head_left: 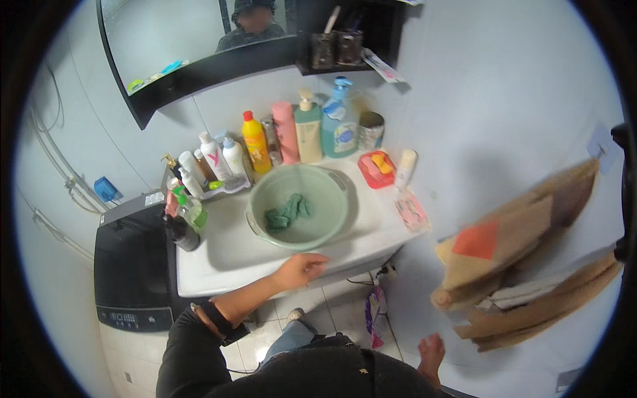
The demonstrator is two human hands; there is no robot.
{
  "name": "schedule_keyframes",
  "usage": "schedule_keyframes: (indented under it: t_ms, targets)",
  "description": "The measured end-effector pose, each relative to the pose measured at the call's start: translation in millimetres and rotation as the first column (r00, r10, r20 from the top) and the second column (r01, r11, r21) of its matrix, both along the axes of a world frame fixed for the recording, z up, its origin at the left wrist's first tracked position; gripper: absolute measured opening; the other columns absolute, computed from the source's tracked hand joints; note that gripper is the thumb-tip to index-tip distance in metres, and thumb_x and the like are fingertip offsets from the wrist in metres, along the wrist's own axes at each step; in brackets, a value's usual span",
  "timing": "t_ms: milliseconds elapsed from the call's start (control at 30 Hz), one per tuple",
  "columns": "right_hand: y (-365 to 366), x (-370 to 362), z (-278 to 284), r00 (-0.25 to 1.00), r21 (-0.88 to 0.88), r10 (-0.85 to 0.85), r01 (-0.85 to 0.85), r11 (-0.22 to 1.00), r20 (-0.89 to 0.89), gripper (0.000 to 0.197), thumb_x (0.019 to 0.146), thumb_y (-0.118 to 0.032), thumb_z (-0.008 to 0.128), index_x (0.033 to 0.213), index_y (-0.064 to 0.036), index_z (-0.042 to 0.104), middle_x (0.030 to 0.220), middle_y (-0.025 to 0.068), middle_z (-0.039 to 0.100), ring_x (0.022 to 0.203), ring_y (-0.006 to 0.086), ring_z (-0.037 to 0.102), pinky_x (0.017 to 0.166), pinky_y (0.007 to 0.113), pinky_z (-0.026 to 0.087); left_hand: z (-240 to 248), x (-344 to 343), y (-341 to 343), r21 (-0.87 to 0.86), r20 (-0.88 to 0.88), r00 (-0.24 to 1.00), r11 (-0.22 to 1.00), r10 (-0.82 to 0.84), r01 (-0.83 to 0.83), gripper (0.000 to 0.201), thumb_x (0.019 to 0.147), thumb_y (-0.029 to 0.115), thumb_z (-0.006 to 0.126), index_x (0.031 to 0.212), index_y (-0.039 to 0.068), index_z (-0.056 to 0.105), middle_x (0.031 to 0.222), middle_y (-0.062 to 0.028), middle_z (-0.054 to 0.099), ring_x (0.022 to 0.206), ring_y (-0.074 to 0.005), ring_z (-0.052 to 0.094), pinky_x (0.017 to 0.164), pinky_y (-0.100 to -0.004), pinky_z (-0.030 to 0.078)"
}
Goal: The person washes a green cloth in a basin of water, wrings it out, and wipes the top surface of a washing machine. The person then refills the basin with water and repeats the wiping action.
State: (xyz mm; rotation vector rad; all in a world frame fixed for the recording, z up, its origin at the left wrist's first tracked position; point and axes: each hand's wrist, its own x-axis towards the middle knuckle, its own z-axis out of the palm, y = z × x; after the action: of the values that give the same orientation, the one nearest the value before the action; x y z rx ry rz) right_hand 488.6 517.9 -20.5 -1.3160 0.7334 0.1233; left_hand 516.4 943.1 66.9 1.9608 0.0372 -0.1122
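Basin (262,199), pale green plastic with side handles, sits in the white sink (225,255), and a crumpled green cloth (288,211) lies on its bottom. We see our left hand (302,268) resting on the front rim of the sink, just below the basin's near edge and close to it, though we cannot tell whether it touches the basin. The fingers are loosely curled and point right; the hand has hold of nothing. A dark sleeve and a dark wrist strap cover the forearm behind it. We do not see our right hand.

Behind the basin, along the wall, stands a row of containers: a yellow bottle with a red cap (255,141), a pink bottle (286,131), a cream pump bottle (307,126) and a blue pump bottle (339,119). A red soap dish (377,169) lies to the right of the basin, apart from it. A black washing machine (129,265) stands just beside the sink on the left. Brown towels (524,252) hang on the right wall, well apart from the hand.
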Motion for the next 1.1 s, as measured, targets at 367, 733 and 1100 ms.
schedule_keyframes:
  t_ms: [367,733,1100]
  targets:
    - [320,187,39,0.320,-0.616,0.888,-0.639,0.460,0.330,0.030,0.082,-0.017,0.062,0.110,-0.0053,0.059,0.096,0.0094,0.061,0.086,0.0173,0.060,0.070,0.028,0.049,-102,94,143,0.852,-0.294,0.952,0.474,0.083,0.222,0.025,0.077,0.014,0.051,0.094,0.000,0.063,0.108,-0.0204,0.057,0.100,-0.0370,0.056,0.088,-0.0390,0.045]
    - [473,276,-57,0.350,-0.420,0.913,-0.875,0.240,-0.209,0.022,0.081,-0.018,0.059,0.097,-0.0045,0.064,0.087,0.0126,0.065,0.075,0.0220,0.063,0.064,0.032,0.049,-51,91,167,0.063,0.170,0.850,0.855,0.499,-0.515,0.010,0.079,0.009,0.062,0.077,-0.001,0.065,0.078,-0.0095,0.066,0.071,-0.0204,0.064,0.066,-0.0296,0.049]
    - [406,316,49,0.266,-0.459,0.841,-0.740,0.491,0.471,0.022,0.084,0.001,0.047,0.097,-0.0058,0.064,0.091,0.0030,0.061,0.068,0.0086,0.049,0.063,0.021,0.039,9,75,201,-0.051,0.353,0.670,0.728,0.653,-0.683,0.010,0.086,-0.004,0.048,0.092,0.000,0.055,0.082,-0.0075,0.057,0.077,-0.0154,0.055,0.070,-0.0238,0.042]
